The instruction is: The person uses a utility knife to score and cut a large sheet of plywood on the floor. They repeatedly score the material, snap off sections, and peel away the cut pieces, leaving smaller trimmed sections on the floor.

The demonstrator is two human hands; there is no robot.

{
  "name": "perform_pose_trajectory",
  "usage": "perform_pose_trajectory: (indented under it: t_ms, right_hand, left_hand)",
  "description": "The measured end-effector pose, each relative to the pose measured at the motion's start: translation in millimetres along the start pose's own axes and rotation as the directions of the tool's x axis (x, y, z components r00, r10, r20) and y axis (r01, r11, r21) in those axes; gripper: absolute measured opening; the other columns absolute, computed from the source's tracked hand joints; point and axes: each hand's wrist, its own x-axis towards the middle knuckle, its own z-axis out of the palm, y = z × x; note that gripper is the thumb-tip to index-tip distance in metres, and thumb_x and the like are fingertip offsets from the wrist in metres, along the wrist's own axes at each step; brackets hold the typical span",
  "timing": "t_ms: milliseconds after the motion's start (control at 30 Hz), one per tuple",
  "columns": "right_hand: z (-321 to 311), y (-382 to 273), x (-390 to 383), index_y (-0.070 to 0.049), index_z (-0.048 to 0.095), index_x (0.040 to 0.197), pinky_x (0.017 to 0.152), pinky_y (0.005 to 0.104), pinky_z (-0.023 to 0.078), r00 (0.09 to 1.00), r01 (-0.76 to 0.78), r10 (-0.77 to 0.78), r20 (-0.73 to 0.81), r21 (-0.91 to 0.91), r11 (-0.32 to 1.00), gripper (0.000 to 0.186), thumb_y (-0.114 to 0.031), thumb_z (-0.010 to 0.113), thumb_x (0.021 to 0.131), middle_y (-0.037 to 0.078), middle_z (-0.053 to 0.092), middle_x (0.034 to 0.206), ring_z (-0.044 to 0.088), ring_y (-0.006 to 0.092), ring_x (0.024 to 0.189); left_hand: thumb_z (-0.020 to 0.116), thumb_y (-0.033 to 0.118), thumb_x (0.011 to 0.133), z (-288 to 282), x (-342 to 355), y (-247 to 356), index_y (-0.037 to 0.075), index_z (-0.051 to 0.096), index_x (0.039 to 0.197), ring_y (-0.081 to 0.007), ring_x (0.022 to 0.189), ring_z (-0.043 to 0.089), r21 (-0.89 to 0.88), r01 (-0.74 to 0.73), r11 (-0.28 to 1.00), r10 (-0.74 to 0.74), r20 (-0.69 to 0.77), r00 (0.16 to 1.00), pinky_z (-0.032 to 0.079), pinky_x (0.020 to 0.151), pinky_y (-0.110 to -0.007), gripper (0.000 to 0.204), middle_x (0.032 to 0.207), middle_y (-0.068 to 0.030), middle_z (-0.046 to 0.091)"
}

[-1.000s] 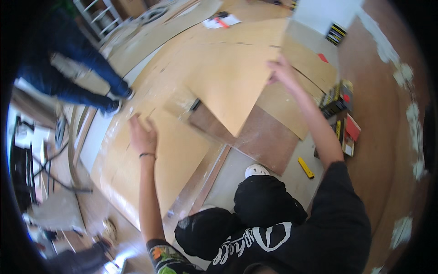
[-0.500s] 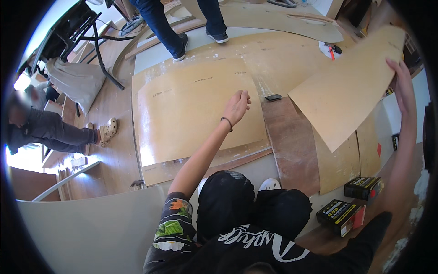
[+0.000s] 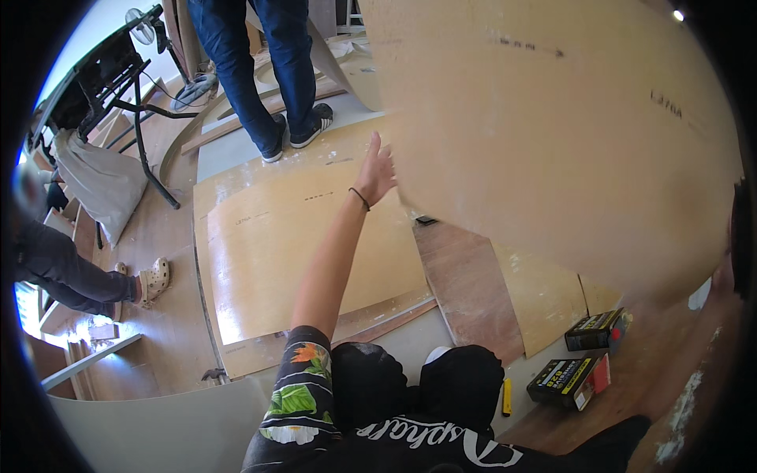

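left grip [image 3: 378, 172] unclosed beside raised sheet [image 3: 552, 142]

its fingers extend at the sheet's left edge, contact unclear. the right grip is out of view, hold untellable. the sheet, upper right, partly hides a brown board [image 3: 469, 284].

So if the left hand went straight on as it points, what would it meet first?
Probably the raised tan sheet, at its left edge, close by the left hand in the picture. Depth is unclear, so the hand may pass beside or behind that edge.
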Motion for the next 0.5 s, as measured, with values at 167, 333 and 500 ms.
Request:
perform_pose_trajectory:
  t_ms: [167,333,500]
  right_hand:
    - [17,20,-30,-0.001,0.041,0.144,0.108,0.0337,0.04,0.959,-0.264,0.28,-0.043,0.23,0.937,0.053,-0.025,0.055,0.099,0.014,0.049,0.142,0.049,0.0226,0.128]
    - [151,99,-61,0.003,0.039,0.144,0.108,0.0343,0.039,0.744,-0.628,0.381,0.549,0.379,0.68,0.054,-0.022,0.054,0.098,0.014,0.049,0.141,0.049,0.0237,0.128]
    - [392,153,-190,0.0,0.057,0.117,0.097,0.0349,0.044,0.527,-0.808,0.407,0.746,0.291,0.513,0.027,-0.011,0.06,0.092,0.009,0.061,0.114,0.056,0.0195,0.108]
  left_hand:
    - [0.04,0.061,0.097,0,-50,44,0.002,0.046,0.141,-0.0236,0.123,0.053,-0.31,-0.021,0.95,0.11,0.272,0.956,0.042,0.105,-0.035,0.073,0.136,-0.0147,0.053]
    - [0.06,0.03,0.098,-78,-160,65,0.001,0.057,0.126,-0.0118,0.095,0.064,0.262,-0.166,0.951,0.239,-0.279,0.93,0.053,0.083,-0.027,0.041,0.109,-0.0045,0.067]
    - [0.062,0.026,0.097,-173,-290,74,-0.002,0.06,0.117,-0.0146,0.088,0.066,0.279,-0.059,0.958,0.224,-0.608,0.761,0.053,0.079,-0.028,0.034,0.102,-0.0077,0.068]
